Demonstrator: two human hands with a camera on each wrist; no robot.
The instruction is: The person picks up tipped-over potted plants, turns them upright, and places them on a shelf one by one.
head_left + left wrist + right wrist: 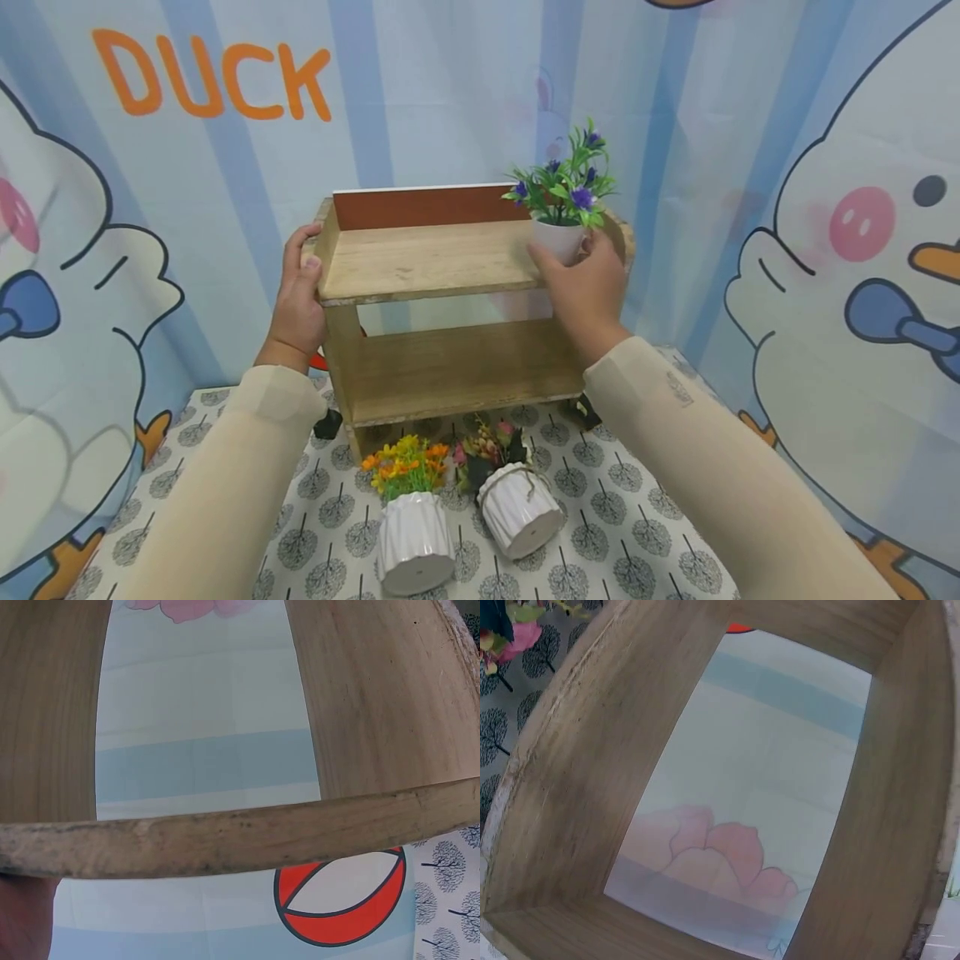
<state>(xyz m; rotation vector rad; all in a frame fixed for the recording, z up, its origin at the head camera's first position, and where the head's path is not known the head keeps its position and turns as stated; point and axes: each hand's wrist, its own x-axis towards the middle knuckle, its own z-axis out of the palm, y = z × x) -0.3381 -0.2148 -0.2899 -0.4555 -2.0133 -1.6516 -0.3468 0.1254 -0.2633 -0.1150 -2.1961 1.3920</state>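
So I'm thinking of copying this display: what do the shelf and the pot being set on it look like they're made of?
The shelf looks like unfinished, rough-sawn wood: matte, with visible grain and chipped edges; its back panel is a smoother reddish-brown board. The pot, gripped by the right hand, is plain white and smooth, probably ceramic or plastic. Its purple-flowered plant looks artificial.

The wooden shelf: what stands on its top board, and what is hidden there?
On the top board of the wooden shelf stands one small white pot with purple flowers, at the right end, held by the right hand. That hand covers the pot's base. The left hand grips the shelf's left side.
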